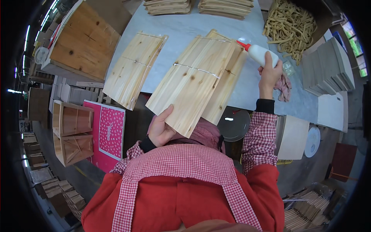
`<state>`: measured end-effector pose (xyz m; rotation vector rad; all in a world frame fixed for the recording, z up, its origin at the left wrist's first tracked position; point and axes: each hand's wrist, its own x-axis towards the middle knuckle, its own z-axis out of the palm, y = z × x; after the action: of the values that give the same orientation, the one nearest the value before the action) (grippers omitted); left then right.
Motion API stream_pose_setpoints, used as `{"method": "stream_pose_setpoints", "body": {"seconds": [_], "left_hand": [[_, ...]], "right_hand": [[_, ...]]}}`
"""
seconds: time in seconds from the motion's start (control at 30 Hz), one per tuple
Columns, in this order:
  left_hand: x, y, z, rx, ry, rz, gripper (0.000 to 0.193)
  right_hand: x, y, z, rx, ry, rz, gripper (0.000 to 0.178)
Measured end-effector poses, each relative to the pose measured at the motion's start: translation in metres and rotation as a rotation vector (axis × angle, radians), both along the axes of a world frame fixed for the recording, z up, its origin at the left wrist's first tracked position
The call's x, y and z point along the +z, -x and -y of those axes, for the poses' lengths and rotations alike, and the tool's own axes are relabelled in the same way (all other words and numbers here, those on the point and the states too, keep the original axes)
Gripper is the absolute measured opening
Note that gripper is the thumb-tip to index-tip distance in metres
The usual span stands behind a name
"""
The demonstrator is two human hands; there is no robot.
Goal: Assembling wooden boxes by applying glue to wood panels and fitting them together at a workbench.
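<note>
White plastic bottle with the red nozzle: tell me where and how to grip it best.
Probably around the rounded body of the white bottle, near its base, coming from the near right: the red nozzle points left toward the pale wooden boards, so a hold there should stay clear of it. The right hand grips it so.

A head-worn fisheye looks down from close above left hand, right hand and table

Woodworking workshop: wooden boards, squeeze bottle

White bottle — tipped, red nozzle near the far right corner of a pale, knotty wooden panel.
</note>
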<state>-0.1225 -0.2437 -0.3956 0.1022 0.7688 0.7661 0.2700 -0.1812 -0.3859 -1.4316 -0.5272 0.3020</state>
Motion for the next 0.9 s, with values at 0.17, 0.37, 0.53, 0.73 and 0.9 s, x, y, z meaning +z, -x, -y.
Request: {"method": "stream_pose_setpoints", "body": {"seconds": [0.17, 0.37, 0.53, 0.73, 0.9], "left_hand": [[-0.001, 0.001, -0.001, 0.016, 0.028, 0.05, 0.054], [0.002, -0.003, -0.007, 0.012, 0.016, 0.081, 0.052], [0.004, -0.013, -0.02, 0.027, -0.015, 0.055, 0.052], [0.003, -0.024, -0.036, 0.028, -0.053, 0.064, 0.052], [-0.004, -0.024, -0.042, 0.051, -0.013, 0.109, 0.048]], "right_hand": [[0.002, -0.004, -0.003, 0.025, 0.039, 0.05, 0.036], [0.011, 0.024, 0.041, 0.17, 0.034, -0.009, 0.032], [0.023, 0.059, 0.08, 0.269, 0.053, 0.005, 0.031], [0.037, 0.097, 0.124, 0.37, 0.109, 0.045, 0.033], [0.042, 0.121, 0.155, 0.492, 0.157, 0.055, 0.032]]}}
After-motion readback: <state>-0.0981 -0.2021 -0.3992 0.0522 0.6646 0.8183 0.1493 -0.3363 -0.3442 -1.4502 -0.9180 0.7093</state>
